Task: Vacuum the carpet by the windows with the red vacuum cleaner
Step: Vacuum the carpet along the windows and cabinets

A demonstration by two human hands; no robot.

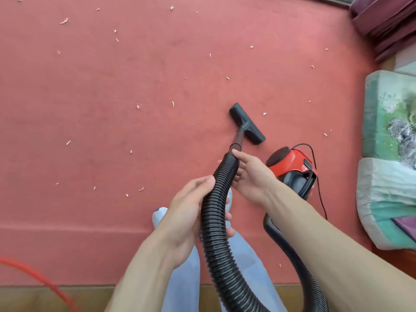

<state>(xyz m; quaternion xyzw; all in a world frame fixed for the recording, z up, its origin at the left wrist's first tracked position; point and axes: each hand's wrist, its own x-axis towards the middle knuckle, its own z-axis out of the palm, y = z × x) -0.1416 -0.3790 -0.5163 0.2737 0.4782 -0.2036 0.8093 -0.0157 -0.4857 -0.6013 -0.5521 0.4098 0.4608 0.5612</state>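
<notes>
Gripping the corrugated hose (213,233) two-handed, left hand (186,212) curled round it low and right hand (252,176) clasping it near the wand, likely steadies the floor nozzle (247,124), flat on the red carpet (112,86) among paper scraps (264,113). The red vacuum cleaner (292,163) sits near the carpet's right edge.

Carpet (112,97): matt cloth, short flat pile, slightly rough. Hose (216,233): black ribbed plastic, faint sheen on the ridges. Nozzle (247,124): smooth black plastic, matt. Vacuum cleaner body (295,161): glossy red plastic with duller black plastic parts. Scraps (63,21): pale, paper-like, ragged. Floor strip (45,296) at the near edge: smooth wood. Cushion (387,131): printed cloth, soft, matt.
</notes>
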